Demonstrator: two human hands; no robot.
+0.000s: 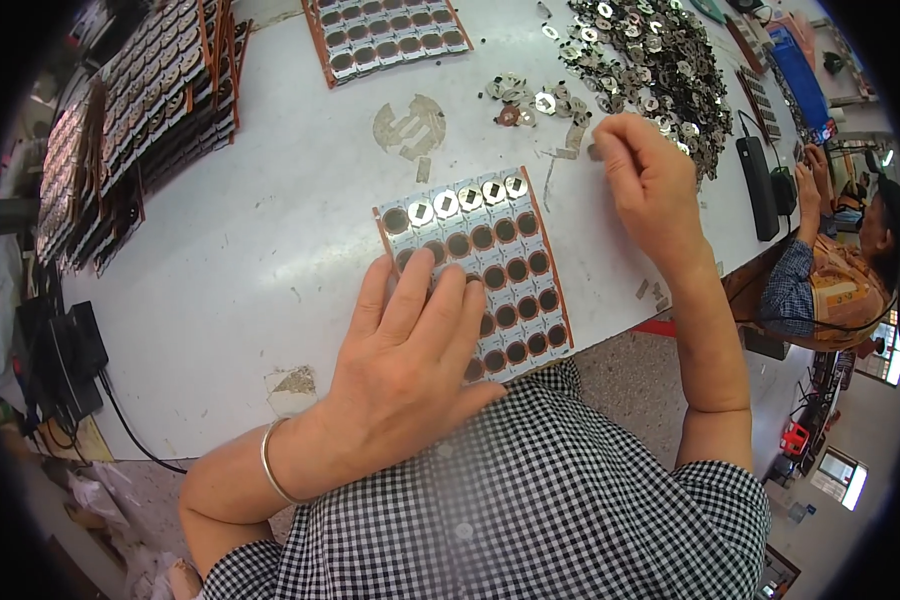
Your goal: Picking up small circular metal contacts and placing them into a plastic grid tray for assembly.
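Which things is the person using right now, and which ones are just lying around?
In use:
- left hand pressing flat on the tray of round holes
- right hand picking at the pile of small metal pieces

Lying about:
- filled tray
- stacked trays
- black box with cable

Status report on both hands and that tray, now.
Left hand flat on the brown-edged tray of round sockets. Right hand pinching at the heap of small silver metal parts. Top row mostly filled.
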